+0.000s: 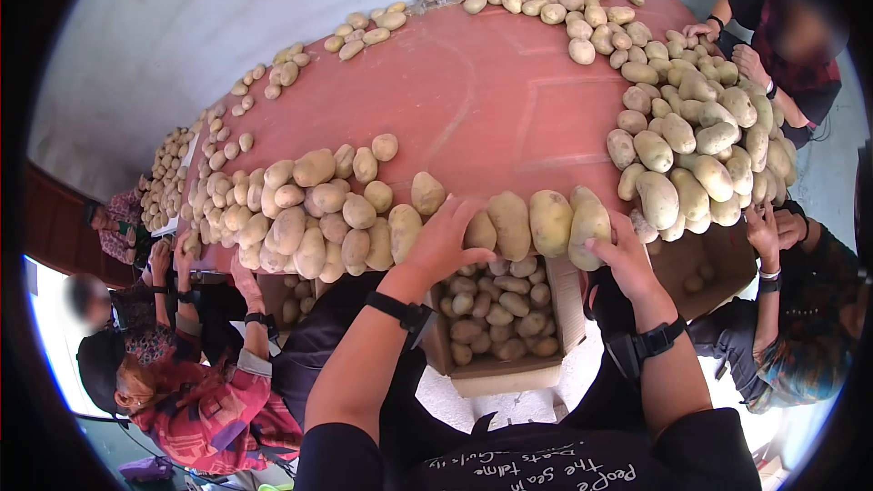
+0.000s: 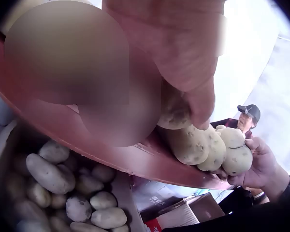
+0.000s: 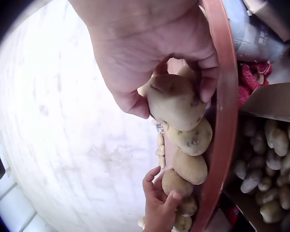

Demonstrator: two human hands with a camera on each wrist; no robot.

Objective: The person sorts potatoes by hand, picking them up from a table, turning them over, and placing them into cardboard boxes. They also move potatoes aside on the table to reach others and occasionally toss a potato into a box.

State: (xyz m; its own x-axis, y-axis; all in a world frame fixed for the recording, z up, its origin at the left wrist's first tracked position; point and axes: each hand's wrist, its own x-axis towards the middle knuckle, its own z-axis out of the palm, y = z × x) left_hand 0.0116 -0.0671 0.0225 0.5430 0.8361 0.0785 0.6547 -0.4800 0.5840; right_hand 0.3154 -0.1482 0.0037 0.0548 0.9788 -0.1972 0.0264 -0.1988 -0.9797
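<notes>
- Leftward, the left hand point(image 1: 444, 244) curls thumb and fingers about the left-end potato point(image 1: 480, 233), at the near rim of the red table point(image 1: 455, 127).
- Between the hands, two middle potatoes point(image 1: 550, 223) lie side by side in the same row, long axes running away from the body, across the line joining both hands; the open carton point(image 1: 505, 386) sits below that rim.
- Rightmost, the right hand point(image 1: 630, 259) grips the right-end potato point(image 1: 589, 229), also lengthwise away from the body.

four potatoes point(image 1: 549, 224) between wearer's two grips point(image 1: 444, 242) point(image 1: 631, 260); one red table point(image 1: 436, 82)
</notes>
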